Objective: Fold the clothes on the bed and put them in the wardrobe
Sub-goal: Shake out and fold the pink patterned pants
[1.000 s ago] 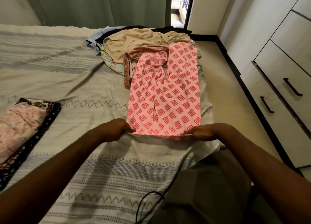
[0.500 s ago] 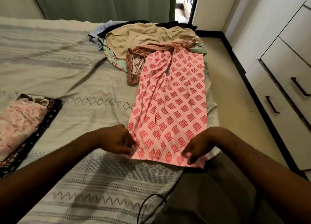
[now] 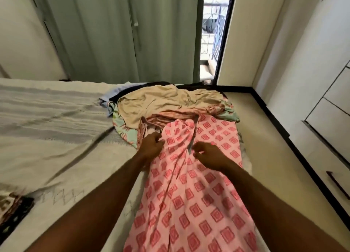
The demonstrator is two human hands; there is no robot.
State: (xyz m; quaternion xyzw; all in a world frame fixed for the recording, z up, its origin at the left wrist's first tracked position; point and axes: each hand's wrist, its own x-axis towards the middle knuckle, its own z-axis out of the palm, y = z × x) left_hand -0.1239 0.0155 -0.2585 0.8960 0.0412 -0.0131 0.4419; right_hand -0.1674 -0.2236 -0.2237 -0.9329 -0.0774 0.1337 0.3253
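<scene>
At the bed's (image 3: 56,142) left edge, low down, a folded stack of patterned clothes (image 3: 13,210) just pokes into sight. Further along, near the far right corner of the bed, an unfolded heap (image 3: 161,104) lies with a beige piece on top. The pink diamond-print garment (image 3: 189,195) stretches lengthwise along the bed's right edge, its far end touching that heap. The left hand (image 3: 151,145) sits at the garment's left border with fingers curled onto the cloth, apparently pinching it. The right hand (image 3: 207,155) hovers or rests on the garment beside its slit, fingers loosely bent; I can't tell if it grips anything. The white wardrobe (image 3: 325,100) stands along the right wall.
</scene>
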